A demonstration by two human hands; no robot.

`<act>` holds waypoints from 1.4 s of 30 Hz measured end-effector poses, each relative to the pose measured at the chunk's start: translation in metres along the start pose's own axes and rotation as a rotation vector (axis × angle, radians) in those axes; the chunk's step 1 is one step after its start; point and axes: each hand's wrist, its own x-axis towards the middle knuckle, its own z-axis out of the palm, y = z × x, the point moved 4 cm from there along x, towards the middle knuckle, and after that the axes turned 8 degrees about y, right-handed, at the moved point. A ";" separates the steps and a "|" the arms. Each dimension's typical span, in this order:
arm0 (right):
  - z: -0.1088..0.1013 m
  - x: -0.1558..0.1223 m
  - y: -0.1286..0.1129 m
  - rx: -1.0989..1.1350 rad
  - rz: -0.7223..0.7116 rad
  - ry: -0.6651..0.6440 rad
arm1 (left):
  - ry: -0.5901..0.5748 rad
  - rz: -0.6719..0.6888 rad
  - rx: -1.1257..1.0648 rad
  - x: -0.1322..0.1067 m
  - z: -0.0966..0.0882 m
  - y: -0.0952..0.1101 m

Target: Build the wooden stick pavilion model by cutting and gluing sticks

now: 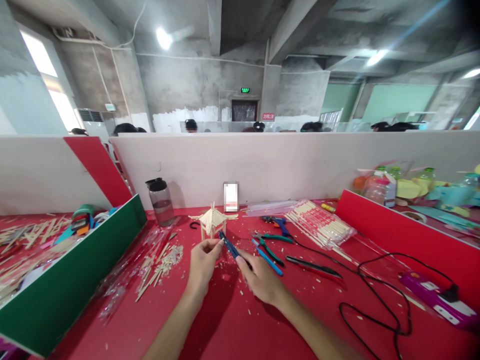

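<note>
My left hand (201, 263) pinches a small pale stick piece at its fingertips, just below a little wooden pavilion model (212, 221) standing on the red table (232, 325). My right hand (260, 280) is closed round the handles of blue cutters (228, 245), whose jaws meet the piece at my left fingertips. Wood chips lie scattered around both hands.
Green-handled pliers (272, 245), a blue glue gun (278, 223), a black tool (313, 267) and packs of chopsticks (322, 225) lie to the right. A black cable (378, 295) runs to a purple power strip (435, 295). A bottle (161, 201) and loose sticks (159, 265) sit left, beside a green divider (71, 285).
</note>
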 end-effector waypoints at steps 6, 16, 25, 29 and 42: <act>-0.002 0.000 0.002 -0.001 0.009 -0.005 | 0.005 -0.034 -0.029 -0.001 0.000 -0.001; 0.002 0.002 -0.003 0.026 0.013 0.012 | 0.006 -0.028 -0.037 -0.001 0.000 -0.003; -0.011 0.004 0.016 -0.352 0.004 -0.043 | -0.079 0.169 0.012 -0.007 0.003 0.019; -0.001 0.000 0.012 -0.508 -0.077 -0.048 | -0.206 0.210 0.106 -0.013 0.009 0.021; 0.034 0.004 0.016 -0.552 -0.221 -0.014 | -0.364 0.309 0.320 -0.011 0.011 0.015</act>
